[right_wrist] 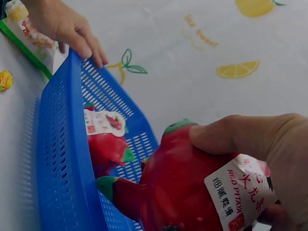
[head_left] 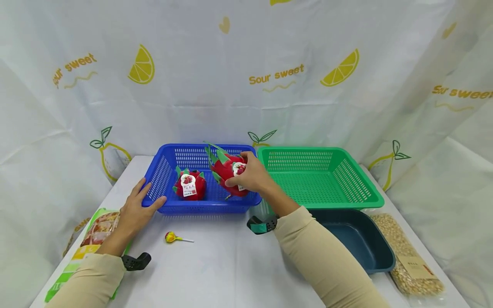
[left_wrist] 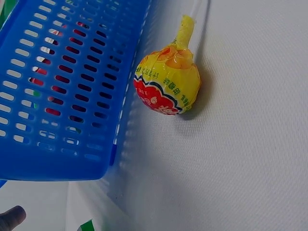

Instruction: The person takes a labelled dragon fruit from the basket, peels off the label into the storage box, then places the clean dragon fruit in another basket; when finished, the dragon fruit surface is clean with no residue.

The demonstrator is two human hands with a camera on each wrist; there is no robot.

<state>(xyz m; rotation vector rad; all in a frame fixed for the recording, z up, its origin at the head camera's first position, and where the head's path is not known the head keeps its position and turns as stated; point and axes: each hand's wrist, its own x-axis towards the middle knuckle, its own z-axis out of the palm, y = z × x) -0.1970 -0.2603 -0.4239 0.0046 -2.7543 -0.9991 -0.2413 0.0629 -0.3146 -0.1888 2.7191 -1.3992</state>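
Observation:
My right hand (head_left: 251, 173) holds a red dragon fruit (head_left: 227, 171) with green-tipped scales over the right end of the blue basket (head_left: 208, 208). In the right wrist view, the thumb presses on the red skin of this dragon fruit (right_wrist: 178, 183), beside its white label. A second labelled dragon fruit (head_left: 196, 188) sits inside the basket, left of the held one. My left hand (head_left: 135, 211) rests at the basket's left front corner, fingers extended along the rim. In the left wrist view, only one fingertip (left_wrist: 13, 217) shows, at the lower left.
A yellow-wrapped lollipop (head_left: 171, 237) lies in front of the blue basket. To the right stands a green basket (head_left: 308, 188), with a dark teal basin (head_left: 358, 239) before it. A grain bag (head_left: 404, 256) lies far right, a green-edged food package (head_left: 96, 235) on the left.

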